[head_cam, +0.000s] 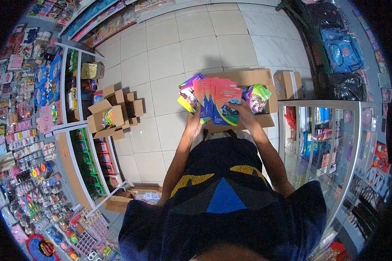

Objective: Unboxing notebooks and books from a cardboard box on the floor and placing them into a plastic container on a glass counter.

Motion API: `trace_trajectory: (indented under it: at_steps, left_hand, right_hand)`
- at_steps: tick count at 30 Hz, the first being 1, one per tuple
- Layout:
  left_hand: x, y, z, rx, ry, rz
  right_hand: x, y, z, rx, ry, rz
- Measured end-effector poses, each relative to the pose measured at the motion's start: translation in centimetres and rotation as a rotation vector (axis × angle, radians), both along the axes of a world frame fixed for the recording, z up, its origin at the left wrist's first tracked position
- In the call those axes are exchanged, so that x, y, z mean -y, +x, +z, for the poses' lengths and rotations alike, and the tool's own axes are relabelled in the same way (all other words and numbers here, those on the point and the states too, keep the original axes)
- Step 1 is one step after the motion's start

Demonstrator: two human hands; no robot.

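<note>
Several thin red and blue booklets with printed covers are spread like a fan between my hands. My left hand grips their left side, along with white, purple and yellow booklets that stick out behind. The fingers of my right hand lie on the right edge of the frontmost red booklet. Beneath the fan is an open cardboard box, partly hidden by the booklets. More colourful booklets show at the box's right side.
Another open cardboard box with colourful contents stands on the tiled floor to the left. A taped carton is at the right, near a glass display case. Shelves and racks of small goods line the left.
</note>
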State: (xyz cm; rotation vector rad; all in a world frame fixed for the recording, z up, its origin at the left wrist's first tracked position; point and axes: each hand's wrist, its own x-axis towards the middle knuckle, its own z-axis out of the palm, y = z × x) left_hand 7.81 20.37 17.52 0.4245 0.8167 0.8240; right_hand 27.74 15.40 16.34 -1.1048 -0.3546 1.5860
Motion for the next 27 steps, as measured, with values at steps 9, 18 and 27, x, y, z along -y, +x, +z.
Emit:
trace_trajectory:
  at_steps: [9, 18, 27]
  left_hand:
    - [0.1, -1.1, -0.8, -0.092, 0.17, -0.098]
    - [0.4, -1.3, -0.6, 0.022, -0.031, 0.046]
    - [-0.7, -3.3, -0.3, -0.092, 0.037, 0.008]
  right_hand:
    - [-0.1, -1.5, -0.4, 0.108, 0.044, -0.034]
    - [0.0, 0.1, -0.8, 0.037, -0.067, 0.062]
    - [1.4, 3.8, -7.6, -0.324, -0.163, -0.119]
